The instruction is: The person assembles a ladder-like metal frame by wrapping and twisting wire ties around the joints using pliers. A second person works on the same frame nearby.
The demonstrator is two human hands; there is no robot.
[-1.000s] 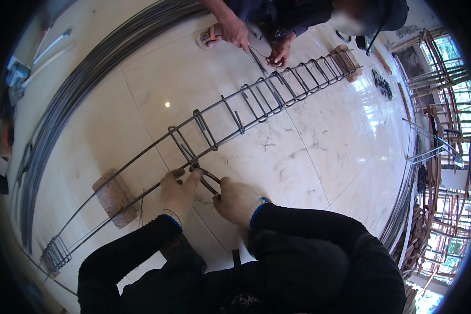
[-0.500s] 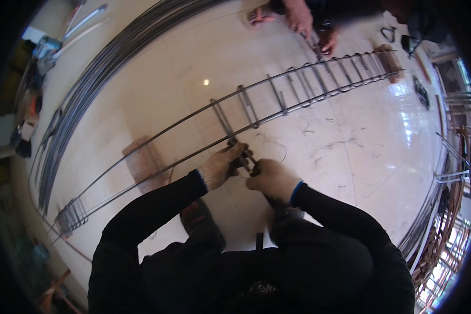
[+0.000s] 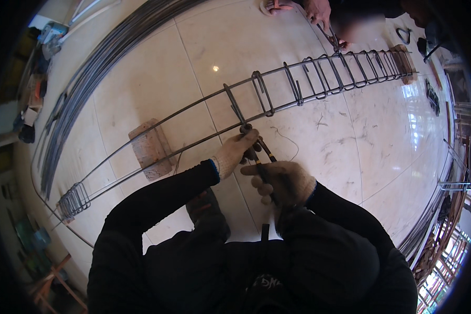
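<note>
A long rebar cage (image 3: 187,145) lies across the floor, with bent steel stirrups (image 3: 296,88) set along its two upper bars. My right hand (image 3: 288,182), in a cream glove, is wrapped round the handles of a pair of pincers (image 3: 267,150). One handle stands apart from the other. Its head (image 3: 246,127) meets the near bar at the foot of one stirrup (image 3: 234,105). My left hand (image 3: 237,150), also gloved, is closed right beside that joint, its fingers against the pincers; whatever it pinches is hidden.
Another person's hand (image 3: 318,11) works with a tool at the cage's far bar. Blocks (image 3: 150,149) prop the cage; loose stirrups (image 3: 75,200) bunch at its left end. Long steel rods (image 3: 83,86) lie along the far left. A thin wire (image 3: 293,142) curls on the tiles.
My right hand has shifted down and right along the pincers, and the handles now show spread. My left hand stays by the joint. The whole view has shifted slightly.
</note>
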